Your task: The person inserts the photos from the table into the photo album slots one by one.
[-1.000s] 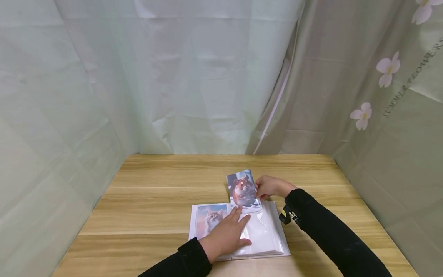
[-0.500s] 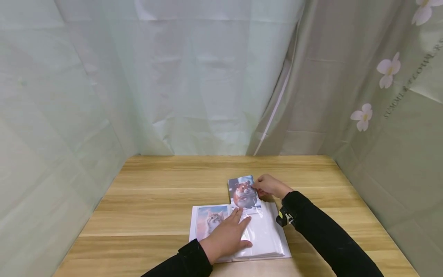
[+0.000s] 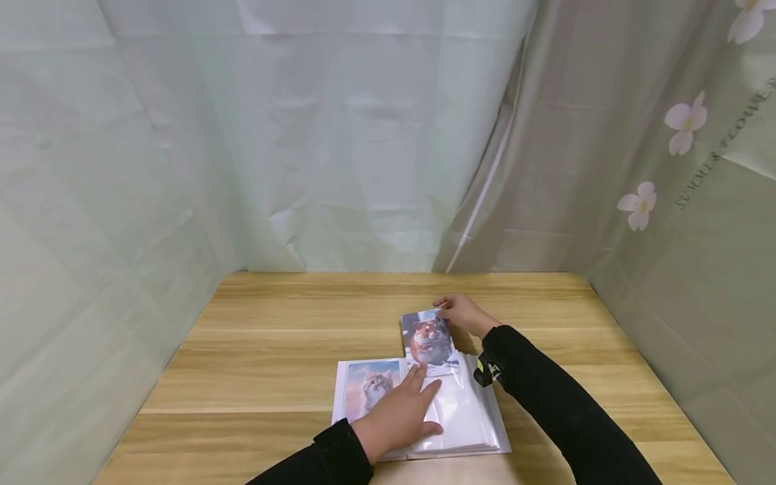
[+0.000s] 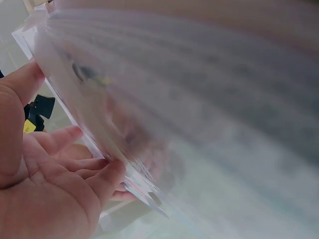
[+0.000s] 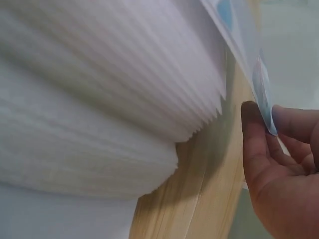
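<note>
A photo album (image 3: 461, 411) lies spread on the table, its left page showing a kitten picture (image 3: 374, 385). At the top of the right page, a hamster photo (image 3: 429, 340) stands with its lower edge in the clear sleeve and most of it sticking out. My right hand (image 3: 465, 315) pinches the photo's upper right corner between thumb and fingers, as the right wrist view also shows on the photo's edge (image 5: 264, 94). My left hand (image 3: 400, 412) rests with straight, spread fingers on the album, fingertips touching the sleeve near the photo's lower edge.
The wooden table (image 3: 273, 343) extends around the album. Pale curtains (image 3: 364, 135) hang behind it and along both sides, the right one (image 3: 697, 269) printed with flowers. The album's stacked pages (image 5: 164, 99) fan out beneath the photo in the right wrist view.
The hamster photo has slid down a little toward the sleeve. My right hand has shifted from the photo's right side up to its top right corner. The left hand has stayed in place.
</note>
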Available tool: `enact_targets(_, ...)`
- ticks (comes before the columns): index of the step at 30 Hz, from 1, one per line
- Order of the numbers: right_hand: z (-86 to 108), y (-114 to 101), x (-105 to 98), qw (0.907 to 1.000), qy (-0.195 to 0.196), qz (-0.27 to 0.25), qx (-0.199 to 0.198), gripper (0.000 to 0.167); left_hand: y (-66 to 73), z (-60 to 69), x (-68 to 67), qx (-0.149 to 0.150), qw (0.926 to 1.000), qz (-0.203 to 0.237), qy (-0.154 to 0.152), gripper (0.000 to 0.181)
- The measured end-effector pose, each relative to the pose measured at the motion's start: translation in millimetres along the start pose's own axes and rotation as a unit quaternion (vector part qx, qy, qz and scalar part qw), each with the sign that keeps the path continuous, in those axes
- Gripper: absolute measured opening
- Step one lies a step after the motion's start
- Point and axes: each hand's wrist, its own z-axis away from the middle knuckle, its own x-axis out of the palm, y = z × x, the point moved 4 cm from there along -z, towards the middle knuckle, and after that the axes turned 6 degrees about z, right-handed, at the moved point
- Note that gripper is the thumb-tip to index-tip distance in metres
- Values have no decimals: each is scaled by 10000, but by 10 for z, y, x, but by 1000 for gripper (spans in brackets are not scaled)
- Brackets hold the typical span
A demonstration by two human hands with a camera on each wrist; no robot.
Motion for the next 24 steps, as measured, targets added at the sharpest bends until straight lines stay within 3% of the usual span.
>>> enact_targets(10, -37, -14, 30, 9993, 35, 133, -357, 18, -12, -1, 7, -2, 10000, -20, 32, 78)
enact_targets(24, 37, 67, 22, 9989, -102, -260, -380, 17, -46, -29, 37, -3, 9999, 131, 33, 78)
